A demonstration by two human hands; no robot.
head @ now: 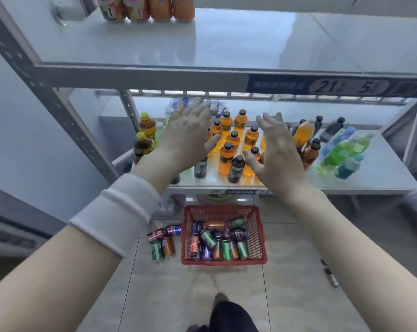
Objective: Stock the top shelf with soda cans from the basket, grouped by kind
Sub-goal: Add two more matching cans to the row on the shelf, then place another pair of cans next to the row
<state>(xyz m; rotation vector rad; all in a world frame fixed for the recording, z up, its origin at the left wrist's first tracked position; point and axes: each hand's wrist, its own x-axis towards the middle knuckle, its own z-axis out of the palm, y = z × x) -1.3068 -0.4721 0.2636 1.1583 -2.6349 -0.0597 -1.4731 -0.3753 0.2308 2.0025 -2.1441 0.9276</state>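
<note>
Two hands: left hand (186,137) and right hand (278,154) are both held out palm down, fingers straight and spread, gripping nothing.
Sleeve: a white cuff (118,212) is pushed up the left forearm; the right forearm is bare.
Basket: a red mesh basket (223,262) sits on the tiled floor (286,283) below the hands, just in front of the shelving.
Soda cans (214,238): a jumble of green, orange and dark blue ones lies inside the basket, mostly on their sides.
Loose cans (163,243): a small cluster lies on the floor just left of the basket.
Middle shelf (382,173): it shows behind the hands, with orange bottles (229,142) at the centre and green and blue bottles (341,152) to the right.
Top shelf (202,44): a pale glossy board with a blue price strip (334,87) on the right of its near edge.
Far left of top shelf: four red and orange drink containers (146,8) stand side by side, their tops cut off by the frame.
</note>
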